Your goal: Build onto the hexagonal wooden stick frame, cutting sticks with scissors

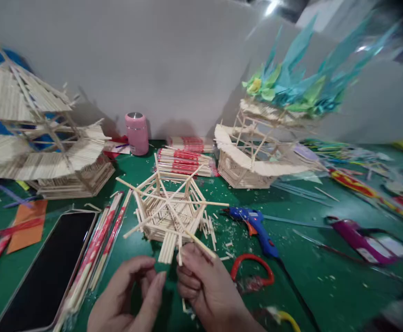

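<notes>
Currently, your right hand (201, 274) has its thumb and fingers closed, apparently on the end of a short stick (180, 251); your left hand (128, 293) is half open, thumb and index apart, nothing visible between them. Both are at the near edge of the stick model (174, 210), taken here as clock centre: right at 5 o'clock, left at 7.

CAUTION: Pressing too hard at 6 o'clock could skew the row of sticks (167, 248) beside your pinch. Catching the long crossed sticks (168, 200) with your knuckles could twist the frame (their ends overhang the rim).

At 3 o'clock, the glue gun (253, 226) points its nozzle at the model; a careless sweep could bring skin or wood against it (its heat cannot be told). At 4 to 5 o'clock, the red handle (253, 272) lies near your right wrist and could snag it.
</notes>
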